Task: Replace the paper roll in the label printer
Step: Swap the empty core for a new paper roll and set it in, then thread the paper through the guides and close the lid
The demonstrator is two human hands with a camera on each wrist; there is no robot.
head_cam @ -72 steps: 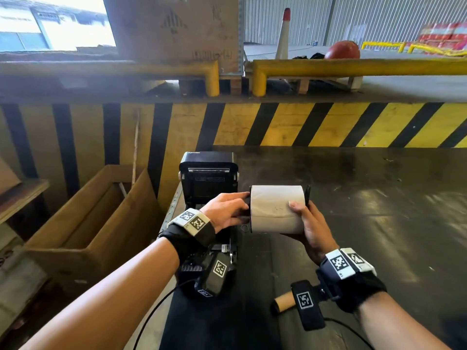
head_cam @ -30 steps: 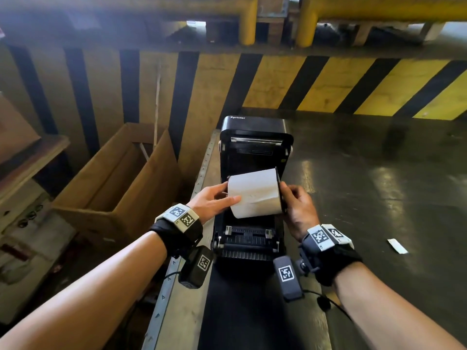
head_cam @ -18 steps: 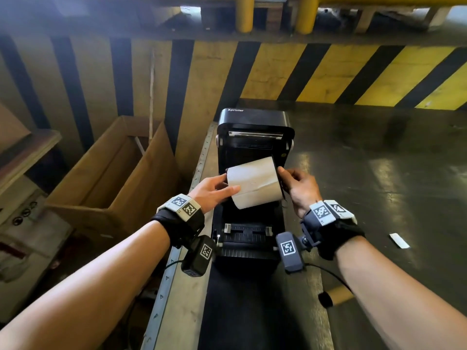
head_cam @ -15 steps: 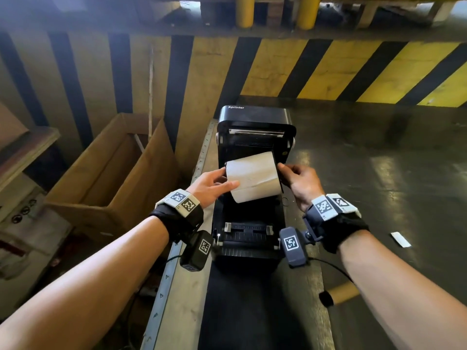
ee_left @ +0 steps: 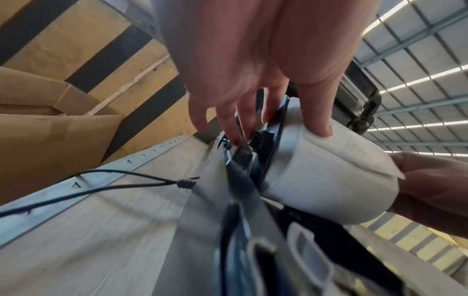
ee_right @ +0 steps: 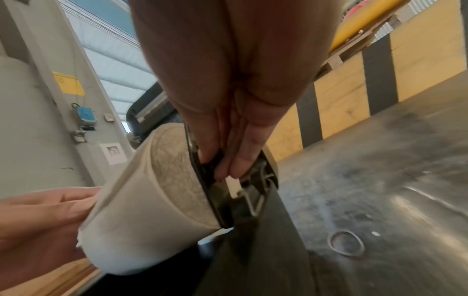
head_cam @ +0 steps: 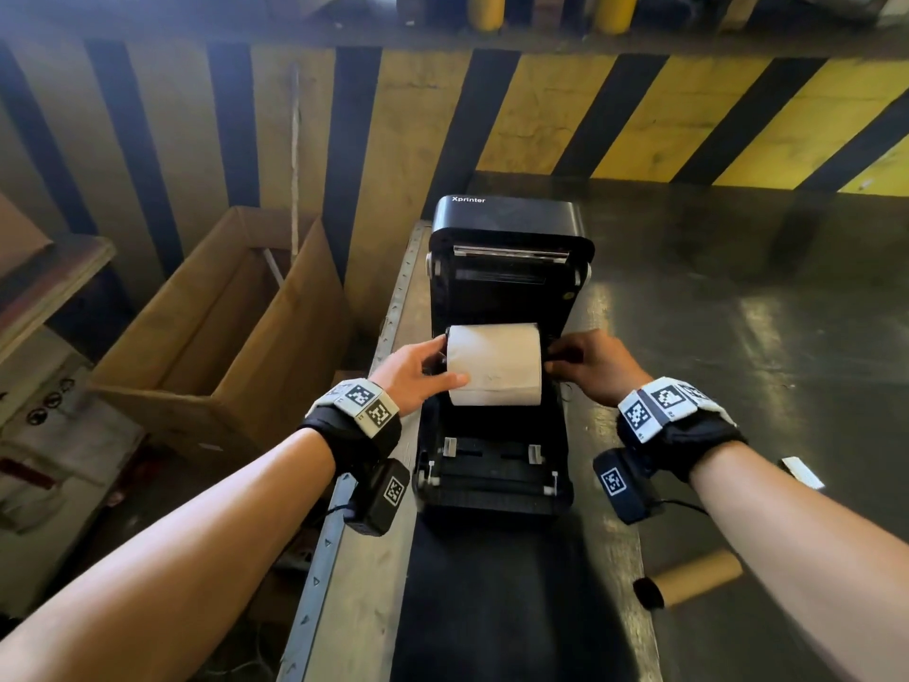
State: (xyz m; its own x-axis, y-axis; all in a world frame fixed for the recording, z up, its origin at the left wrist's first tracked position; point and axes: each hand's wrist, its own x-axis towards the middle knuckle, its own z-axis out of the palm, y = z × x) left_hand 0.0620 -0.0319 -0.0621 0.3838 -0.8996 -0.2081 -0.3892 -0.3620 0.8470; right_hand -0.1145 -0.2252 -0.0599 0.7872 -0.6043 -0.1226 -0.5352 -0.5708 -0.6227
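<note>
The black label printer (head_cam: 509,248) stands with its lid raised and its bay exposed. A white paper roll (head_cam: 494,364) on a black spindle with end flanges lies level across the bay mouth. My left hand (head_cam: 442,369) holds its left end: the thumb lies on the paper (ee_left: 316,120) and the fingers (ee_left: 243,130) reach onto the black flange. My right hand (head_cam: 556,359) grips the right end, fingertips (ee_right: 228,162) pressed on the black flange beside the roll (ee_right: 142,210). The roll's underside and the bay floor beneath it are hidden.
An empty brown cardboard core (head_cam: 698,575) lies on the dark table at the right front. A small white label (head_cam: 802,472) and a thin ring (ee_right: 345,242) lie to the right. An open cardboard box (head_cam: 221,327) stands left, below the table edge. A striped wall rises behind.
Both hands carried the roll from in front of the printer forward and down to the open bay, and it went from tilted to level.
</note>
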